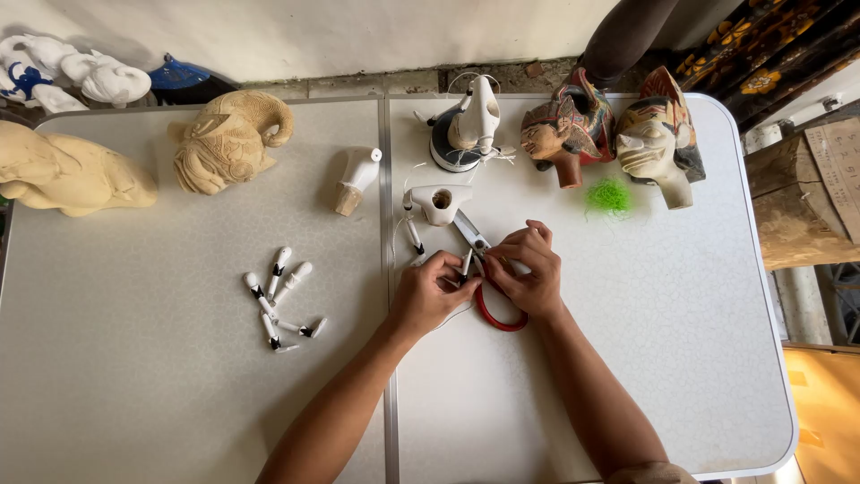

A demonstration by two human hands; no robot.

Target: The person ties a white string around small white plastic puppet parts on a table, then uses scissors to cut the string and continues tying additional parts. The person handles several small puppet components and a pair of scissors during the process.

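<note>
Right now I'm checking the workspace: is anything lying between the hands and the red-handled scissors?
Nothing visible does. The right hand is already on the red-handled scissors, and the left hand pinches a small white piece right beside the blades.

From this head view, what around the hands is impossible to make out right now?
- Head view: the scissors' second handle loop and pivot, covered by the right hand.
- Head view: the small white piece pinched by the left hand; the fingers hide most of it.
- Head view: thin string near the white torso piece, too fine to trace.
- Head view: the beige carving, cut off by the left edge.
</note>
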